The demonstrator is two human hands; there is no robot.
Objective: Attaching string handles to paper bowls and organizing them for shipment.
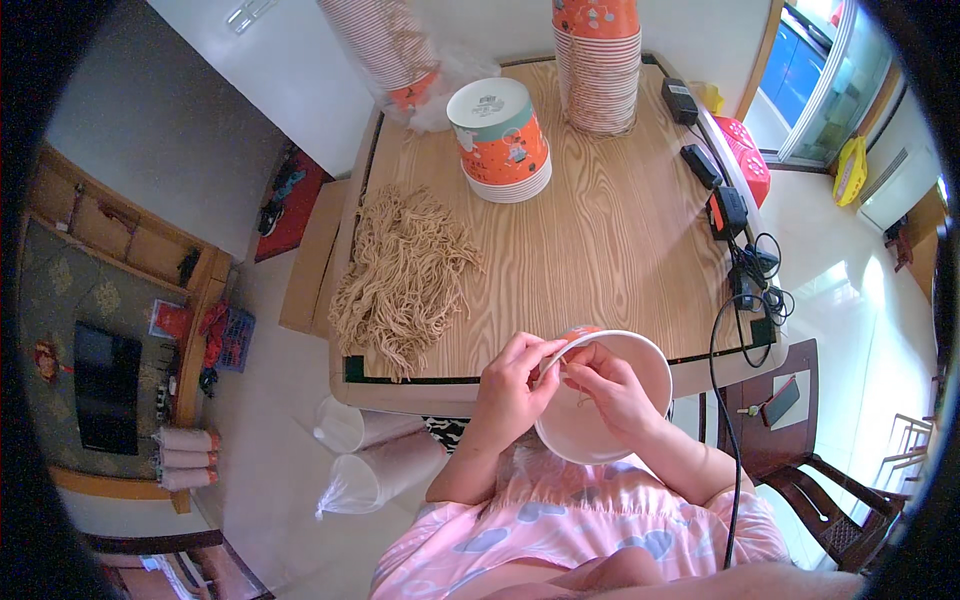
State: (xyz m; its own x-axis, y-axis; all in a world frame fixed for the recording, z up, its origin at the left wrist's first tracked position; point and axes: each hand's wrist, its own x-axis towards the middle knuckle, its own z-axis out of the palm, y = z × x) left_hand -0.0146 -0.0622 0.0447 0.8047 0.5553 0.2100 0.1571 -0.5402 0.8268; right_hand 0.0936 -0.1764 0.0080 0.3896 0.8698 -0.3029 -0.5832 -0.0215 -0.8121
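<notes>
A white-lined paper bucket (648, 385) tilts toward me at the table's near edge, its mouth facing up and its outside showing a little orange. My left hand (518, 385) is closed on its left rim, fingertips pinching at the wall. Reaching inside, my right hand (612, 388) has thumb and forefinger pinched near that same rim. A thin tan string (583, 402) shows under the right fingers; its other end is hidden. Left of the hands lies a loose heap of tan strings (405, 275). Beyond stands a short upside-down stack of printed paper buckets (500, 140).
Tall bucket stacks (598, 80) rise at the table's far side, another in clear plastic (385, 55). Black adapters and cables (745, 265) line the right edge, one cable hanging beside my right arm. Wrapped bucket stacks (385, 470) lie below left. A wooden chair (790, 440) stands right.
</notes>
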